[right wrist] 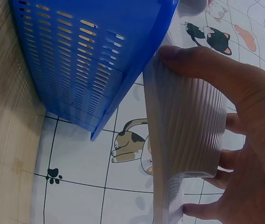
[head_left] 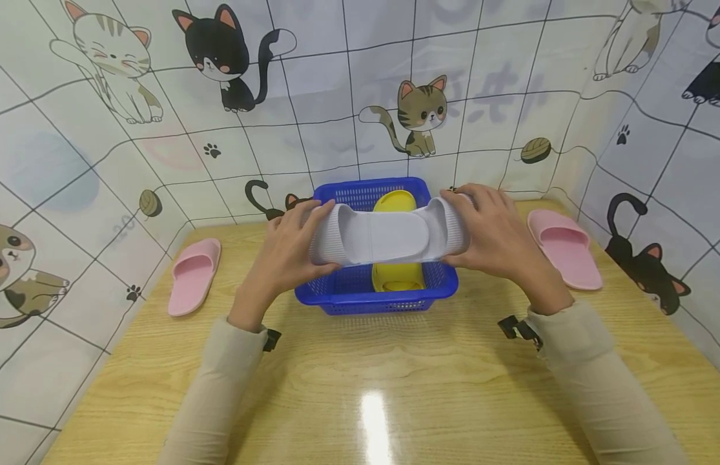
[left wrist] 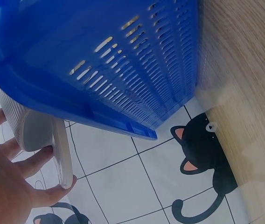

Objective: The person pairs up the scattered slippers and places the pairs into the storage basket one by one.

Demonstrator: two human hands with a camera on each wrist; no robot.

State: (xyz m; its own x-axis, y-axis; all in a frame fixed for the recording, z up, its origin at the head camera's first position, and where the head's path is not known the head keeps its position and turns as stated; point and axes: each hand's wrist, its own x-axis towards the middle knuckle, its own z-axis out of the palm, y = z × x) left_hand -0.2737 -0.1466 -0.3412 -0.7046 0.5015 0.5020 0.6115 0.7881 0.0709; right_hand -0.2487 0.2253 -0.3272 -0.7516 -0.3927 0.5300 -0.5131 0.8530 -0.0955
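Over the blue basket [head_left: 375,300], a pair of pale grey slippers is held sideways, toe ends outward and heel parts overlapping in the middle. My left hand [head_left: 290,248] grips the left slipper [head_left: 329,240] around its ribbed strap. My right hand [head_left: 492,231] holds the right slipper [head_left: 454,227] the same way. In the right wrist view, the thumb lies along the edge of the ribbed strap [right wrist: 188,121]. Yellow slippers [head_left: 397,278] lie inside the basket, partly hidden behind the grey pair.
One pink slipper [head_left: 195,276] lies on the wooden table [head_left: 313,387] left of the basket, another pink slipper [head_left: 565,248] to the right. A cat-patterned tiled backdrop [head_left: 330,77] stands right behind and along both sides.
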